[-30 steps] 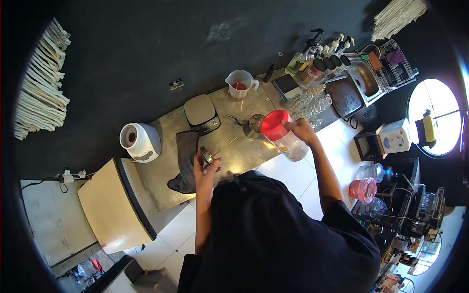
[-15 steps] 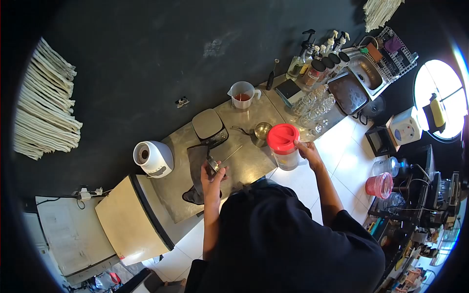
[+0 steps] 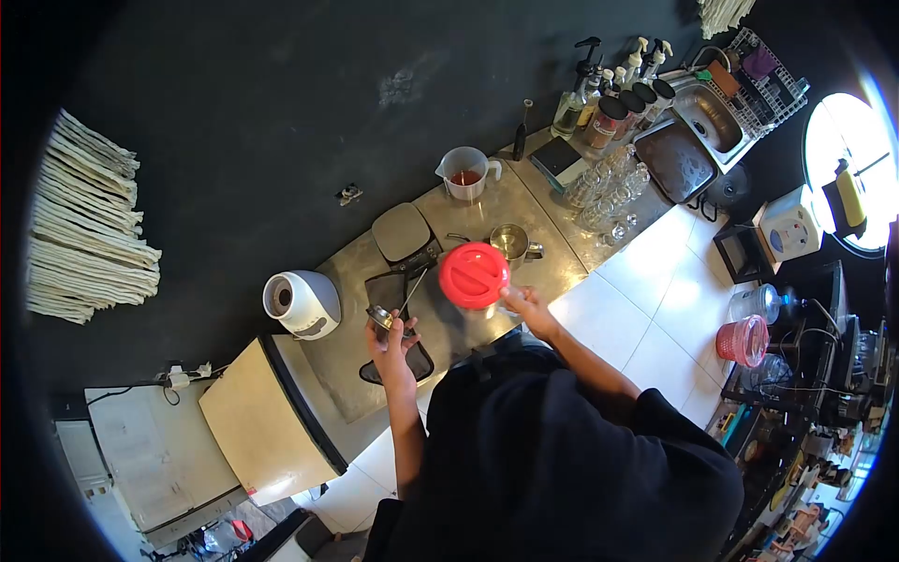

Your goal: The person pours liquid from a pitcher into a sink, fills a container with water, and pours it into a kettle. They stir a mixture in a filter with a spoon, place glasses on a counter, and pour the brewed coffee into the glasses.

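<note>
Steel counter (image 3: 487, 215) along a black wall: right hand (image 3: 524, 304) grips a red-lidded jar (image 3: 475, 275) above its front edge, left hand (image 3: 391, 335) fingers clamped on a small strainer (image 3: 382, 318); nothing poured yet, seemingly

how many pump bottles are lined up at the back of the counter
4 that I can make out: one dark-headed bottle at the left end, then three white-pump ones running right toward the sink. Others may be hidden behind them.

Heavy fisheye warp with black vignette corners, dim dark wall, blown-out window (image 3: 847, 173) glare at right.
</note>
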Action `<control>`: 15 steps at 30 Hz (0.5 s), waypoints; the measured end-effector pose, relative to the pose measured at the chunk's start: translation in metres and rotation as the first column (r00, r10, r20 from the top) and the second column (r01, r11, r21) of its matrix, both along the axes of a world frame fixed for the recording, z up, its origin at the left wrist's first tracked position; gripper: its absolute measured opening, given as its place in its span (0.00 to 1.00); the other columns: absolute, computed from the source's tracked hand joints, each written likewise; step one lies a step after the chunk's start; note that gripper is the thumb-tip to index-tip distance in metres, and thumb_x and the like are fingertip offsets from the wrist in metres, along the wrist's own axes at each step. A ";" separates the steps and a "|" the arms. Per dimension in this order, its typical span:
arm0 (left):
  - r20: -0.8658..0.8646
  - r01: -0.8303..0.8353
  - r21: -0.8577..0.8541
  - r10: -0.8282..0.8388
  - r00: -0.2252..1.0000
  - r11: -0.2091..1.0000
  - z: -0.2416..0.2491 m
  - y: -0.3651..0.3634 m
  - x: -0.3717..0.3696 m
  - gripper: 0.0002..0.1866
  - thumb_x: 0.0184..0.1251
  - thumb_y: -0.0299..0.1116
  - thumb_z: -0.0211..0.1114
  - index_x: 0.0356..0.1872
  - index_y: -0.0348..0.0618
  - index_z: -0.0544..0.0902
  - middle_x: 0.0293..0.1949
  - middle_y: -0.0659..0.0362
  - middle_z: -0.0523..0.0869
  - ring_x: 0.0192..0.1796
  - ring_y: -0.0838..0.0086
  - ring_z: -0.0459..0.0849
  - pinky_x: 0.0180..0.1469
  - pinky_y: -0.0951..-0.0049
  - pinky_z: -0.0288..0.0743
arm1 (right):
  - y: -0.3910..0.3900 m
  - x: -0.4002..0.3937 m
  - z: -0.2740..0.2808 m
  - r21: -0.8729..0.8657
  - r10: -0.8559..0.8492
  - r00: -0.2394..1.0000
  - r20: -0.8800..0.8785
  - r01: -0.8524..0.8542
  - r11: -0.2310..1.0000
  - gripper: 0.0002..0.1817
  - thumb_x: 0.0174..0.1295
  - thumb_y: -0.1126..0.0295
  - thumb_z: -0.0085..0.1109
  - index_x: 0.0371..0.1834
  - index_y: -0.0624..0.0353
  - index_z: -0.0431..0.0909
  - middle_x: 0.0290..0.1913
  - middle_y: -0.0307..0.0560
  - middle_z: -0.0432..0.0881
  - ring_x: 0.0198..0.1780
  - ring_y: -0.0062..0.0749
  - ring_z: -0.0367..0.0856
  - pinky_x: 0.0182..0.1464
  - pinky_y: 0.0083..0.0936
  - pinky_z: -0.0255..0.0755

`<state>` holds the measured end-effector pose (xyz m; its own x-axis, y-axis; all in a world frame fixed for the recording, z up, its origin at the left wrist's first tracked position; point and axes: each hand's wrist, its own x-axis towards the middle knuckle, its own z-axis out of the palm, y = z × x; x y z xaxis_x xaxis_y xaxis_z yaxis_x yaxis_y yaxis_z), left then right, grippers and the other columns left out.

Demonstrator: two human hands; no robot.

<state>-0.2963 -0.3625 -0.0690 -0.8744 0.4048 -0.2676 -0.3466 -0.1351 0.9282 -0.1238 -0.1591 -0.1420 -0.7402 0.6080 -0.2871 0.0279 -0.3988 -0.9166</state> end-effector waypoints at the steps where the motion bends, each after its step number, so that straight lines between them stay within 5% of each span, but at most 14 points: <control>1: 0.030 -0.016 0.001 0.016 0.999 1.000 0.001 -0.003 0.000 0.27 0.70 0.36 0.68 0.65 0.44 0.69 0.58 0.54 0.80 0.49 0.64 0.88 0.40 0.70 0.83 | -0.004 -0.010 -0.005 -0.003 0.045 0.999 -0.026 -0.045 0.999 0.20 0.74 0.56 0.58 0.23 0.53 0.75 0.23 0.28 0.66 0.26 0.15 0.60 0.30 0.22 0.54; 5: 0.003 -0.060 -0.047 0.061 0.998 0.997 0.004 -0.015 0.004 0.32 0.68 0.35 0.71 0.69 0.43 0.66 0.58 0.54 0.79 0.49 0.66 0.87 0.42 0.70 0.82 | -0.010 -0.036 -0.031 0.118 0.279 0.958 -0.058 -0.271 0.955 0.20 0.75 0.55 0.56 0.33 0.61 0.81 0.30 0.34 0.79 0.37 0.19 0.73 0.45 0.22 0.68; 9: -0.076 -0.101 -0.122 0.092 0.993 0.987 0.005 -0.016 0.007 0.29 0.69 0.35 0.69 0.67 0.43 0.67 0.58 0.54 0.81 0.49 0.64 0.88 0.40 0.71 0.82 | -0.013 -0.048 -0.028 0.129 0.305 0.952 -0.035 -0.298 0.946 0.21 0.74 0.53 0.56 0.35 0.61 0.82 0.30 0.35 0.80 0.39 0.19 0.75 0.47 0.23 0.70; 11: -0.111 -0.113 -0.157 0.096 0.989 0.981 0.011 -0.011 0.008 0.32 0.67 0.33 0.71 0.69 0.42 0.66 0.59 0.53 0.79 0.49 0.64 0.88 0.41 0.71 0.82 | -0.006 -0.045 -0.029 0.264 0.334 0.930 0.153 -0.364 0.893 0.23 0.74 0.50 0.57 0.37 0.63 0.82 0.33 0.37 0.81 0.41 0.20 0.77 0.48 0.26 0.72; 15: -0.217 -0.088 -0.159 0.052 0.975 0.983 0.013 -0.001 0.004 0.39 0.62 0.26 0.75 0.72 0.42 0.63 0.63 0.51 0.76 0.56 0.66 0.84 0.46 0.69 0.82 | 0.003 -0.030 -0.018 0.350 0.285 0.927 0.244 -0.359 0.865 0.20 0.72 0.52 0.60 0.42 0.63 0.81 0.38 0.42 0.83 0.42 0.26 0.80 0.49 0.28 0.73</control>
